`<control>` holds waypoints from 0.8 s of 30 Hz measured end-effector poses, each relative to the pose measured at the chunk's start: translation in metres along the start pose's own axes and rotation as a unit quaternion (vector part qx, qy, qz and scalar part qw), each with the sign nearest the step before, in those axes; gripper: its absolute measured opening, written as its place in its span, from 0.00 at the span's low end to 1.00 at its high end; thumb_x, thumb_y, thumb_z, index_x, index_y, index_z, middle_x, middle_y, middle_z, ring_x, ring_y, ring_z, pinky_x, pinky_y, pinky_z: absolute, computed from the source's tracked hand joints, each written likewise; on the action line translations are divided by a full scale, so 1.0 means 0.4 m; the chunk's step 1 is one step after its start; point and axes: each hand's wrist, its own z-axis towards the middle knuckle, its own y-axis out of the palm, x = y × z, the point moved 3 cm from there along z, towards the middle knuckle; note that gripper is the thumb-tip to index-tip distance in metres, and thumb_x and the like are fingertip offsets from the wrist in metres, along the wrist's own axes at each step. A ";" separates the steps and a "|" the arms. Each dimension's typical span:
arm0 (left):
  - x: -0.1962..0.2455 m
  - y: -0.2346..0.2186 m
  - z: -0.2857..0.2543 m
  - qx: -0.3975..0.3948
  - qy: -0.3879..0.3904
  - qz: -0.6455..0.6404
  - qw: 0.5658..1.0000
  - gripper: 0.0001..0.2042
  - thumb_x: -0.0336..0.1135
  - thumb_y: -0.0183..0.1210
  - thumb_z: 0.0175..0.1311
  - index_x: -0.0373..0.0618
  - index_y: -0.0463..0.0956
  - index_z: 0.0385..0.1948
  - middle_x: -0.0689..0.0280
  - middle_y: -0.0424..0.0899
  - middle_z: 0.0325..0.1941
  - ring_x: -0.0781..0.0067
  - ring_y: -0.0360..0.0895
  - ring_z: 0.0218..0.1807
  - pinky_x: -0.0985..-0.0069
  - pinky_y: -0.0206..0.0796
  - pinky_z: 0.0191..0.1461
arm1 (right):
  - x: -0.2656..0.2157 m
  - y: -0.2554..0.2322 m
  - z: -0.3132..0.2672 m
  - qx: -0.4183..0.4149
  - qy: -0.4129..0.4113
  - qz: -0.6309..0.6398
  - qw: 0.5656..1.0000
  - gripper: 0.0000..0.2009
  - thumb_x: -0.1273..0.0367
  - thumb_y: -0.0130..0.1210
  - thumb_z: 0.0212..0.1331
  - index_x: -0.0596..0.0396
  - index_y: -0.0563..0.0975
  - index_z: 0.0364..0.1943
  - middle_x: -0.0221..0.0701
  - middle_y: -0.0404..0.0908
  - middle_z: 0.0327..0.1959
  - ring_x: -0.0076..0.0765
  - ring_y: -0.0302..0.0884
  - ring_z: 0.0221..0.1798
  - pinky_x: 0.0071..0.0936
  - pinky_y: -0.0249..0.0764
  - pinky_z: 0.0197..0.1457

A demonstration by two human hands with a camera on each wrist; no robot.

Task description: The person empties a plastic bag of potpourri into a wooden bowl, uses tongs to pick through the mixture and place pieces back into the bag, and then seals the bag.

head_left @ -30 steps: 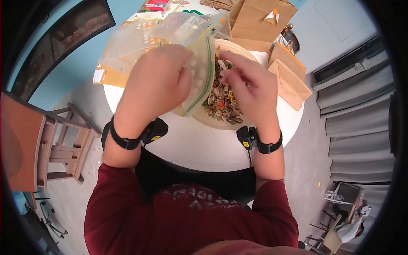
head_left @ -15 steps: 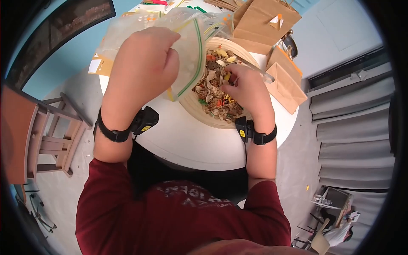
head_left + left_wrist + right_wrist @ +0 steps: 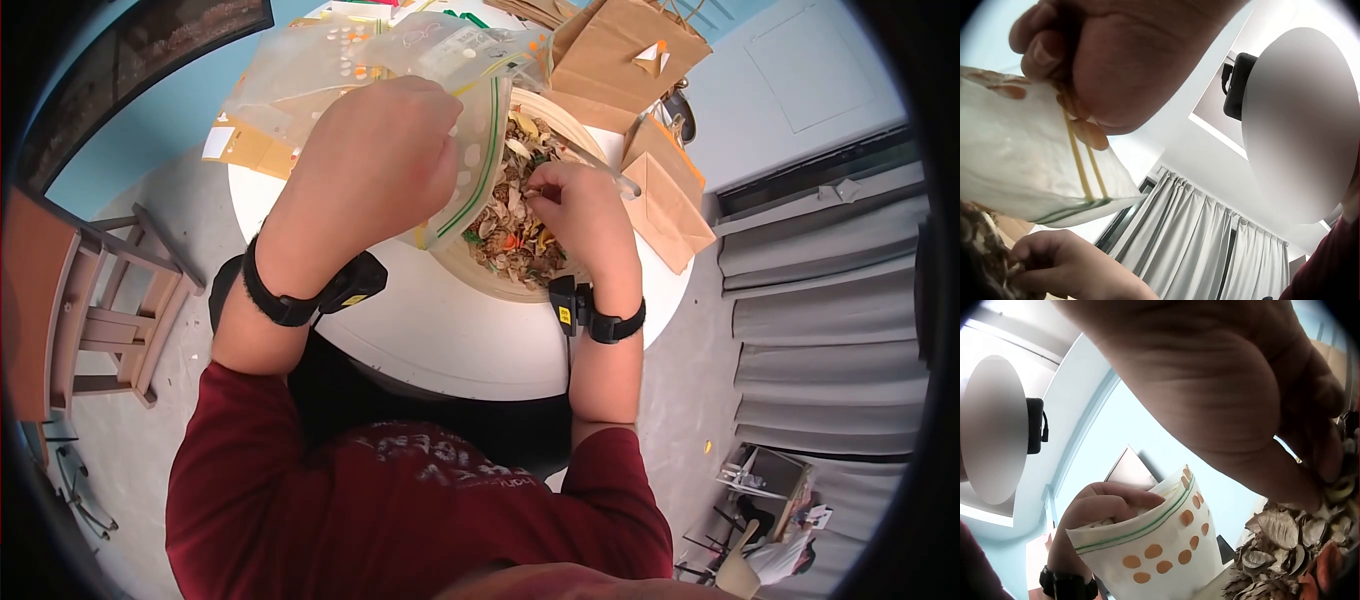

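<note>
My left hand [image 3: 375, 170] grips the top edge of a translucent zip bag [image 3: 487, 150] with a green-and-yellow seal. Orange dots cover this zip bag [image 3: 1166, 553] in the right wrist view, where its mouth gapes beside the left hand [image 3: 1107, 509]. A pale round bowl [image 3: 462, 280] holds a heap of dried potpourri [image 3: 500, 235] in brown, cream, orange and green. Over the heap's right side, my right hand [image 3: 595, 215] pinches a small piece between thumb and fingers. Those fingertips sit among the dried petals [image 3: 1282, 528], which partly hide the piece.
A metal tong-like handle [image 3: 615, 178] lies across the bowl's right rim. Brown paper bags [image 3: 610, 60] stand behind and to the right. Other clear plastic bags [image 3: 300, 85] lie at the back left of the round white table [image 3: 440, 350]. A wooden chair [image 3: 120, 320] stands left.
My right hand has moved from beside the bag's mouth, where it held a pale piece, down to the potpourri. The left hand swung left with the bag, then back right over the bowl's edge.
</note>
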 end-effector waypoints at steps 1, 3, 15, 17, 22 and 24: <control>0.000 0.001 0.000 -0.002 -0.001 0.001 1.000 0.13 0.22 0.53 0.56 0.30 0.83 0.40 0.49 0.86 0.36 0.43 0.82 0.41 0.55 0.75 0.47 | 0.003 -0.005 0.000 0.001 0.004 0.017 1.000 0.07 0.73 0.65 0.53 0.57 0.86 0.37 0.45 0.86 0.32 0.52 0.85 0.36 0.41 0.79 0.42; 0.000 0.004 -0.001 -0.015 -0.005 0.001 1.000 0.13 0.22 0.53 0.56 0.30 0.83 0.40 0.49 0.85 0.36 0.44 0.82 0.41 0.55 0.75 0.47 | 0.012 -0.014 -0.004 0.012 0.041 0.066 0.997 0.06 0.73 0.65 0.53 0.58 0.85 0.36 0.44 0.85 0.30 0.50 0.84 0.34 0.39 0.78 0.40; 0.015 0.024 -0.005 -0.049 0.005 -0.002 0.999 0.11 0.23 0.54 0.57 0.33 0.82 0.39 0.50 0.84 0.36 0.44 0.81 0.41 0.53 0.74 0.45 | 0.046 -0.045 -0.004 0.061 0.099 0.134 0.984 0.07 0.77 0.59 0.61 0.62 0.83 0.41 0.37 0.87 0.28 0.30 0.86 0.26 0.28 0.79 0.34; 0.018 0.025 -0.005 -0.049 0.007 -0.008 0.999 0.11 0.23 0.54 0.57 0.33 0.82 0.39 0.50 0.84 0.36 0.44 0.81 0.41 0.53 0.74 0.45 | 0.045 -0.049 -0.004 0.065 0.104 0.131 0.984 0.06 0.77 0.59 0.61 0.62 0.83 0.41 0.37 0.86 0.27 0.30 0.86 0.25 0.29 0.79 0.33; 0.022 0.023 -0.002 -0.068 0.001 0.005 0.998 0.11 0.23 0.54 0.57 0.33 0.82 0.39 0.51 0.85 0.37 0.44 0.82 0.43 0.53 0.75 0.46 | 0.046 -0.057 -0.005 0.067 0.119 0.134 0.982 0.07 0.76 0.61 0.62 0.64 0.83 0.43 0.36 0.85 0.26 0.29 0.85 0.24 0.28 0.79 0.31; 0.021 0.020 -0.004 -0.058 0.008 0.008 0.998 0.11 0.23 0.55 0.57 0.33 0.83 0.40 0.51 0.86 0.39 0.44 0.83 0.43 0.54 0.75 0.47 | 0.049 -0.057 -0.004 0.070 0.118 0.139 0.981 0.08 0.76 0.61 0.62 0.65 0.83 0.43 0.37 0.85 0.27 0.29 0.85 0.24 0.27 0.79 0.30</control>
